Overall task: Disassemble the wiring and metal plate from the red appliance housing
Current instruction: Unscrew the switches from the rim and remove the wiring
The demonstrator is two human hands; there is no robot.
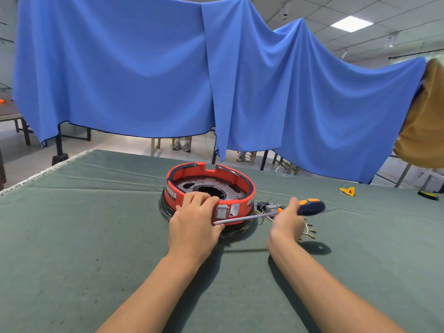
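Observation:
A round red appliance housing [240, 186] sits on the green table cloth [96, 224], with a dark metal plate [192, 186] inside it and a grey rocker switch [221, 212] on its near wall. My left hand [194, 222] grips the housing's near rim, fingers curled over the edge. My right hand [287, 221] holds a screwdriver [310, 207] with a dark blue and orange handle; its shaft points left to the housing wall under the switch. Loose wiring with metal terminals [310, 230] and a small black part [263, 206] lie just right of the housing.
A small yellow piece [347, 190] and a dark round object [428, 195] lie far right on the cloth. A blue sheet [168, 68] hangs behind the table. Other people's feet [181, 145] show beneath it. The table's left edge [43, 174] runs diagonally.

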